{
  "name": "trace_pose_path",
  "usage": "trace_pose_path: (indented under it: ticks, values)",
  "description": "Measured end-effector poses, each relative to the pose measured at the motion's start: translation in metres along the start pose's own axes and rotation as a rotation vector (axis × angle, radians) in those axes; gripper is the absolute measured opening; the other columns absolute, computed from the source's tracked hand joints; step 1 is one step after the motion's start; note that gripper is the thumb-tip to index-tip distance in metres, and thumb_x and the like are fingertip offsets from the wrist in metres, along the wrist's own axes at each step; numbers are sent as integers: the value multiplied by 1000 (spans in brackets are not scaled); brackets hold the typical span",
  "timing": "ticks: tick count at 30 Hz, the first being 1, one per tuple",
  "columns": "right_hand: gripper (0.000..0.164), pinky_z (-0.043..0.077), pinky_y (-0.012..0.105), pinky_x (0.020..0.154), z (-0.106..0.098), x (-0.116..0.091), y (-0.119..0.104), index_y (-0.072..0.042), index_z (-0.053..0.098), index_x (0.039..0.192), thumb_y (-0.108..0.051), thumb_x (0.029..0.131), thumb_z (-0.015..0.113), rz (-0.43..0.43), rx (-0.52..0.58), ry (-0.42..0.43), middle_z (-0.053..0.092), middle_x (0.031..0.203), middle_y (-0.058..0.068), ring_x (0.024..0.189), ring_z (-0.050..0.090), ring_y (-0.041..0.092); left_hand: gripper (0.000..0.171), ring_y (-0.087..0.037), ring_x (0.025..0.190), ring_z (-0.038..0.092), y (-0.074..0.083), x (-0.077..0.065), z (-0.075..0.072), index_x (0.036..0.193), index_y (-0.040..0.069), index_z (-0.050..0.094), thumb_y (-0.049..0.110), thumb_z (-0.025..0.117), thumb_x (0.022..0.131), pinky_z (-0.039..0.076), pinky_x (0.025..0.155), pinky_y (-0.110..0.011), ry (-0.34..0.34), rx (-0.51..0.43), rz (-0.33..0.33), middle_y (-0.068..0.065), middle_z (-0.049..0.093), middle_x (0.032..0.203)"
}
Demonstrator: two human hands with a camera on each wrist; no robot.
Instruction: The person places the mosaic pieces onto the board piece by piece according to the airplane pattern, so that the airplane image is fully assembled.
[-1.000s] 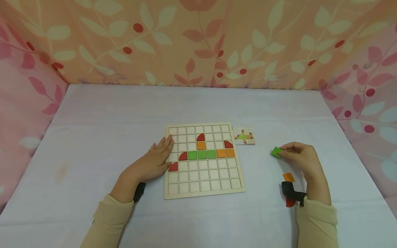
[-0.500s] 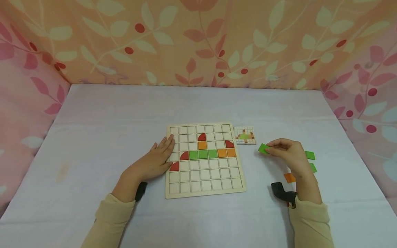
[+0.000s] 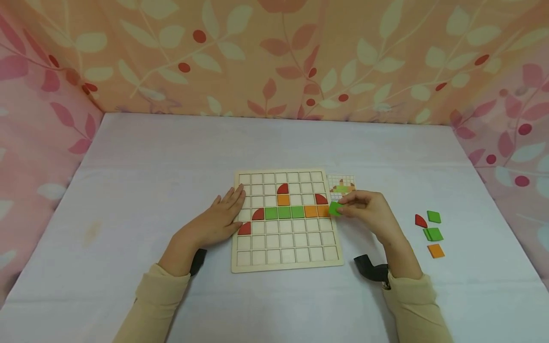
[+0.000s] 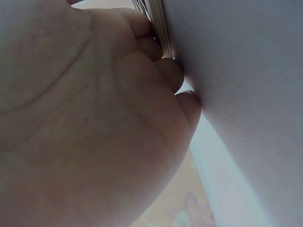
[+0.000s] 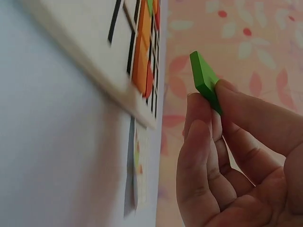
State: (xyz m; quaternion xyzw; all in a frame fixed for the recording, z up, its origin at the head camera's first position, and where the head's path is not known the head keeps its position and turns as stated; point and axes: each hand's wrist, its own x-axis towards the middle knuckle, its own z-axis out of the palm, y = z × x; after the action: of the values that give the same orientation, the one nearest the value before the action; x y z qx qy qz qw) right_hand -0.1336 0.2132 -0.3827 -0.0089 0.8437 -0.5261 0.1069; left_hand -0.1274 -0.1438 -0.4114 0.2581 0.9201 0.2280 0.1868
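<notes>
My right hand [image 3: 364, 209] pinches a green square tile [image 5: 202, 78] between thumb and fingers. In the head view the tile overlaps the right edge of the wooden grid board [image 3: 287, 267]; the right wrist view shows it raised above the board. My left hand [image 3: 214, 221] lies with straight fingers on the board's left edge. In the grid sit a row of green tiles [image 3: 284, 213] and orange tiles [image 3: 310, 211], one more orange tile [image 3: 283, 200], and several red quarter-round tiles [image 3: 258, 214]. In the left wrist view the palm [image 4: 94, 118] hides most of the board.
A small printed pattern card [image 3: 341, 185] lies beside the board's upper right edge, partly behind the right hand. Farther right on the white cloth are loose tiles: a red quarter-round [image 3: 421, 221], green squares [image 3: 434, 216] and an orange square [image 3: 436, 251]. Patterned fabric [image 3: 257, 57] walls the back.
My right hand has carried the green tile leftward from the right of the table to the board's right edge, uncovering the loose tiles. The left hand has stayed on the board.
</notes>
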Motion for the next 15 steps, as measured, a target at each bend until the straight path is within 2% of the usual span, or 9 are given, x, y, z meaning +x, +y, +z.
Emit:
trace_pose_path:
  ticks: [5, 12, 15]
  values:
    - [22, 50, 22, 69, 14, 3, -9, 9, 66, 98, -3, 80, 72, -9, -18, -47, 65, 92, 9, 76, 63, 10, 70, -33, 143, -1, 0, 0, 0, 148, -5, 9, 20, 49, 97, 6, 112, -53, 4, 3, 0, -16, -2, 157]
    - [18, 48, 24, 72, 33, 9, -16, 4, 69, 93, -6, 79, 74, -44, -42, -119, 67, 85, 9, 73, 64, 16, 70, -32, 143, -1, -1, 0, 1, 148, -5, 9, 19, 49, 97, 6, 113, -52, 5, -2, 2, -16, -2, 157]
    - [17, 48, 25, 71, 39, 10, -18, 4, 69, 93, -6, 80, 74, -49, -40, -147, 67, 88, 9, 75, 64, 17, 70, -32, 143, -1, -1, 0, 1, 148, -5, 9, 19, 50, 97, 6, 113, -52, 8, -4, 0, -16, -2, 157]
